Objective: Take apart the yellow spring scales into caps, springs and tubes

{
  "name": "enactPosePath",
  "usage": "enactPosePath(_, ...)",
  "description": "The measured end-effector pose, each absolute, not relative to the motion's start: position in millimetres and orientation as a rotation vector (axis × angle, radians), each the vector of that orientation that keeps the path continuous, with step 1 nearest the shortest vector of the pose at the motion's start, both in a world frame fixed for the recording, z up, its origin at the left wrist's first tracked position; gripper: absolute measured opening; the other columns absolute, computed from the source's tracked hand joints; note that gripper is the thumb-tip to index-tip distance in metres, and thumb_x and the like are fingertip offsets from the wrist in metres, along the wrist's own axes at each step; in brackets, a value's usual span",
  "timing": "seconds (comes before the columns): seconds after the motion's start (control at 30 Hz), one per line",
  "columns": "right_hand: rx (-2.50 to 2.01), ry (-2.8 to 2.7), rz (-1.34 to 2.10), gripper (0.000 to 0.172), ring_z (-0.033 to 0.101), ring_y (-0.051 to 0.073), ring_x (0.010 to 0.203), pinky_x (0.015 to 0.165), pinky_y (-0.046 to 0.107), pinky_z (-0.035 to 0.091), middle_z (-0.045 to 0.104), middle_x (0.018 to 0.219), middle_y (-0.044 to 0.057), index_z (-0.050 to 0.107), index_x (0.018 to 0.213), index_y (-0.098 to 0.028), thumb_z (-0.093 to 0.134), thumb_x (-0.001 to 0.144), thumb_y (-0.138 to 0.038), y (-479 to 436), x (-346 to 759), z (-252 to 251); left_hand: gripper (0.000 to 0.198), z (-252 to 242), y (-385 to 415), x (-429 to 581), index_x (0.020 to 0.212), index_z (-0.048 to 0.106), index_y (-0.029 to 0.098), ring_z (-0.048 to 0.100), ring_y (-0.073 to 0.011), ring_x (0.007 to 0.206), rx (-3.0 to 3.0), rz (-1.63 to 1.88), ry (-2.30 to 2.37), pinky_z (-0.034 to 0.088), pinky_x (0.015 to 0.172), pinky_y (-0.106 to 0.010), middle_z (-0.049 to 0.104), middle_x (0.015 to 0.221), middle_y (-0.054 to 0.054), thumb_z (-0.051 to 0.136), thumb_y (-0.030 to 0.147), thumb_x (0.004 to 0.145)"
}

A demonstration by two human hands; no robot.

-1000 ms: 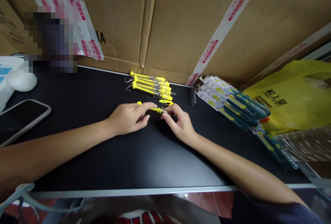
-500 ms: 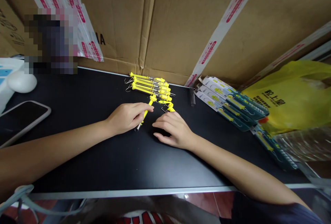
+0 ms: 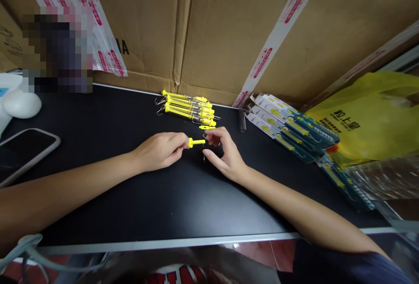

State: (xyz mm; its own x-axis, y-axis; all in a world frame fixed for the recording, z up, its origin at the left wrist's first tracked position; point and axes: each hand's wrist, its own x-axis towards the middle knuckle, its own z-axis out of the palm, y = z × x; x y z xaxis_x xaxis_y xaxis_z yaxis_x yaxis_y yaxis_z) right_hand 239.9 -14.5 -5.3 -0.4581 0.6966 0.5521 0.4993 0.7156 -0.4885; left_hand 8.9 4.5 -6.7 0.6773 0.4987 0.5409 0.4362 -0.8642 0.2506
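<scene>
Apparently to keep its end exposed toward three o'clock, your left hand (image 3: 162, 149) closes round the yellow tool (image 3: 197, 142); your right hand (image 3: 229, 157) is half-open, contents unclear.

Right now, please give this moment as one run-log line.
left hand: holding yellow tool; right hand: open beside it; beyond: other yellow tools

I count my two hands (image 3: 163, 149) (image 3: 231, 157) and at least four yellow tools (image 3: 179, 112) mid-frame, one phone (image 3: 28, 150) left, one yellow bag (image 3: 369, 122) right.

Single head-worn view, facing forward and down, close over the black tabletop (image 3: 157, 209) (cardboard (image 3: 225, 26) beyond it)
</scene>
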Motion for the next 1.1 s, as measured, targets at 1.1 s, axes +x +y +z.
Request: enactPosePath(1.1,-0.822,-2.318,0.574,0.010,0.053,0.015,0.078,0.076,0.032,0.043,0.059,0.082,0.003,0.057,0.081,-0.019,0.053,0.087,-0.025,-19.0,230.3,-2.2,0.022,-0.1,0.6,8.3,0.098,0.057,0.018,0.055,-0.0102,0.073,2.796,0.786,0.591,0.041,0.067,-0.019,0.059,0.085,-0.002,0.037,0.025,0.093)
